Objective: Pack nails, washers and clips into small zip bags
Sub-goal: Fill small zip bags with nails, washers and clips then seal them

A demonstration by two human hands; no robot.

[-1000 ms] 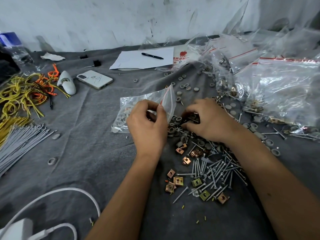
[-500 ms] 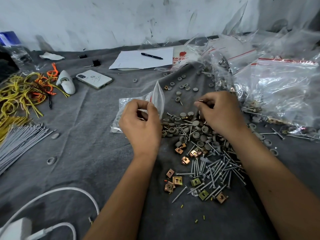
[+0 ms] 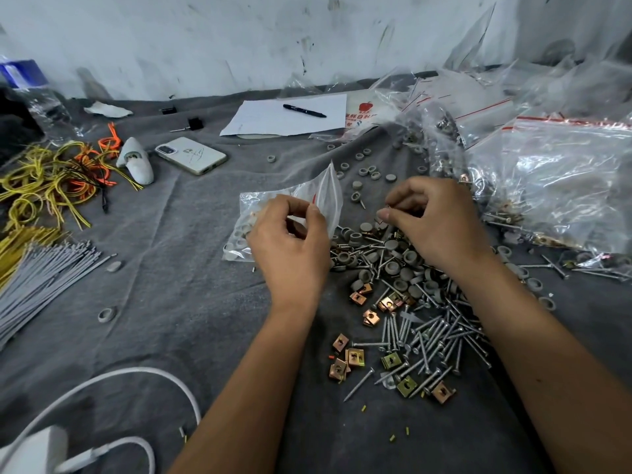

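Note:
My left hand (image 3: 290, 244) pinches the mouth of a small clear zip bag (image 3: 325, 200) with a red strip; grey washers show inside it at its left end. My right hand (image 3: 434, 224) hovers just right of the bag, fingers curled, pinching a small item I cannot name, above a heap of grey washers (image 3: 390, 265). Below the heap lie copper and brass clips (image 3: 369, 314) and a spread of silver nails (image 3: 434, 340) on the grey cloth.
Large clear bags (image 3: 547, 179) of hardware pile up at the right. A phone (image 3: 191, 155), paper with a pen (image 3: 304, 111), yellow and orange wires (image 3: 51, 179), grey cable ties (image 3: 37, 278) and a white charger cable (image 3: 102, 381) lie at the left.
My right hand rose from the washer heap with something small and moved toward the bag's mouth. My left hand shifted slightly left, still holding the bag.

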